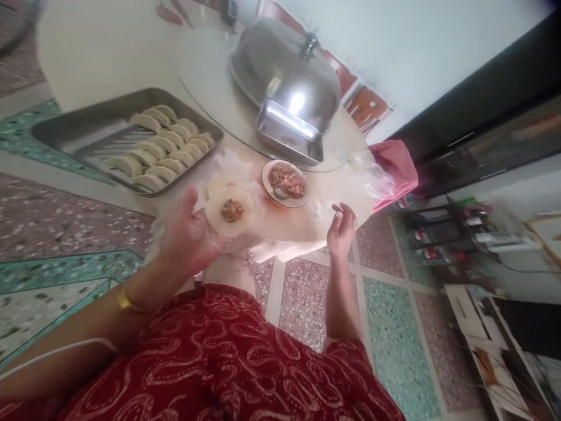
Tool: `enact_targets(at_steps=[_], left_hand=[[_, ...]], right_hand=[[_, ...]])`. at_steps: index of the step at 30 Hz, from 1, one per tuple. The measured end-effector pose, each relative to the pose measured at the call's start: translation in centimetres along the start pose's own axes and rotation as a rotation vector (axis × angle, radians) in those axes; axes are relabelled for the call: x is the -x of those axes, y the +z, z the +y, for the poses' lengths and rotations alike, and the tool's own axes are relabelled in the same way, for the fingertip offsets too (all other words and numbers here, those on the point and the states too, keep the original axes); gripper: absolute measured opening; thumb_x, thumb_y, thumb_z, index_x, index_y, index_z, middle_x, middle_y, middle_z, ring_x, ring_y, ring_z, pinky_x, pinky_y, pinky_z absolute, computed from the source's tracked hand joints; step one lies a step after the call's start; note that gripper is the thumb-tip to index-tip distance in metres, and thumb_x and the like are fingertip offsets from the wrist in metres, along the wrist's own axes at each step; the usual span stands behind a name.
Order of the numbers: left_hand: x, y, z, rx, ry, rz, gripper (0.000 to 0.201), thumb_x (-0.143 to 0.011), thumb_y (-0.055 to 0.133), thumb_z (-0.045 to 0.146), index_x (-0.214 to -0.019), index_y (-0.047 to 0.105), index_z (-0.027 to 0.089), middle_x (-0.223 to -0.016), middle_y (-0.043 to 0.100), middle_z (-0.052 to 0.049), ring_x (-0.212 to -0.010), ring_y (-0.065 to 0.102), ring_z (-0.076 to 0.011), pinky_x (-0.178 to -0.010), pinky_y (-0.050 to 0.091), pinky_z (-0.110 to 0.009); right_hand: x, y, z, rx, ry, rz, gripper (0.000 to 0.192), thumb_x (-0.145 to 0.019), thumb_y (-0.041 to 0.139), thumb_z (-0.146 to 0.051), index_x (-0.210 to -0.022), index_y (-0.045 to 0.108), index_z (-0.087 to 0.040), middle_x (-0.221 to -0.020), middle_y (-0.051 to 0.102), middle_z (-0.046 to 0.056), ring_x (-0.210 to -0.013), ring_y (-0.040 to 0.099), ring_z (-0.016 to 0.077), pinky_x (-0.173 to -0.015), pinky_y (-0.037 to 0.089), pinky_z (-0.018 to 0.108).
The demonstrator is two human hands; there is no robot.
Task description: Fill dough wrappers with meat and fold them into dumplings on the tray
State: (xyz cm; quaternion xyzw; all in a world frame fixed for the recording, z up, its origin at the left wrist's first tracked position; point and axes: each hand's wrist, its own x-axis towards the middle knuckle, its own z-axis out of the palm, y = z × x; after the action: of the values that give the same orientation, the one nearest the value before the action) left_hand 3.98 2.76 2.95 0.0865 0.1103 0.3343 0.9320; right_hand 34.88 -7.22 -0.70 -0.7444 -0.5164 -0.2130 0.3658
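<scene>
On the fingers of my left hand [188, 234] lies a round, flat dumpling wrapper [219, 225], the thumb raised beside it. A small mound of meat filling [232, 210] sits in the middle of the wrapper. My right hand [342, 229] is held by the table's near edge, fingers curled in to the thumb, with nothing visible in them. Between the hands and farther back stands a plate of minced filling [287, 181], a spoon [280, 194] resting in it. More pale wrappers [217, 186] lie on the table behind the held one.
A metal tray [83, 137] at the left carries rows of folded dumplings [160, 146]. Behind the plate are a shiny rectangular metal pan [289, 134] and a large domed lid [284, 64] on the turntable. A plastic bag [372, 175] and pink cloth [397, 166] lie at the right edge.
</scene>
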Motion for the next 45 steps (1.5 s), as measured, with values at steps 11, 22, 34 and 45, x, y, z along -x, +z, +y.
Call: enact_targets(at_steps=[11, 22, 34, 45], left_hand=[[-1.0, 0.2, -1.6, -0.054, -0.027, 0.134, 0.056, -0.094, 0.04, 0.057, -0.13, 0.058, 0.019, -0.128, 0.066, -0.008, -0.122, 0.057, -0.0337, -0.104, 0.046, -0.053], [-0.6, 1.0, -2.2, -0.049, -0.043, 0.179, 0.057, -0.097, 0.033, 0.058, -0.134, 0.054, 0.019, -0.119, 0.069, -0.011, -0.124, 0.055, -0.0332, -0.107, 0.039, -0.054], [1.1, 0.0, -1.5, 0.028, -0.059, -0.053, 0.067, -0.1, 0.02, 0.056, -0.118, 0.067, 0.013, -0.097, 0.074, -0.012, -0.097, 0.068, -0.0232, -0.087, 0.051, -0.031], [1.2, 0.2, -0.3, 0.098, -0.007, -0.053, 0.068, -0.098, 0.023, 0.059, -0.13, 0.06, 0.011, -0.105, 0.074, -0.012, -0.104, 0.067, -0.0259, -0.093, 0.05, -0.035]], right_hand=[[-0.5, 1.7, 5.0, 0.14, 0.099, -0.152, 0.063, -0.099, 0.014, -0.049, -0.116, 0.063, -0.015, -0.122, 0.066, 0.015, -0.139, 0.04, 0.0306, -0.112, 0.016, 0.067], [0.4, -0.4, -1.7, -0.287, -0.056, 0.074, 0.05, -0.1, 0.021, -0.039, -0.139, 0.044, -0.019, -0.129, 0.062, 0.015, -0.126, 0.057, 0.0313, -0.108, 0.033, 0.066], [2.4, 2.6, -18.2, -0.352, -0.673, -0.182, 0.047, -0.1, 0.02, -0.041, -0.127, 0.05, -0.019, -0.117, 0.068, 0.008, -0.139, 0.044, 0.0254, -0.122, 0.015, 0.054], [3.6, 2.9, -18.5, -0.359, -0.771, -0.153, 0.047, -0.1, 0.02, -0.038, -0.131, 0.049, -0.018, -0.118, 0.07, 0.007, -0.144, 0.037, 0.0237, -0.123, 0.013, 0.052]])
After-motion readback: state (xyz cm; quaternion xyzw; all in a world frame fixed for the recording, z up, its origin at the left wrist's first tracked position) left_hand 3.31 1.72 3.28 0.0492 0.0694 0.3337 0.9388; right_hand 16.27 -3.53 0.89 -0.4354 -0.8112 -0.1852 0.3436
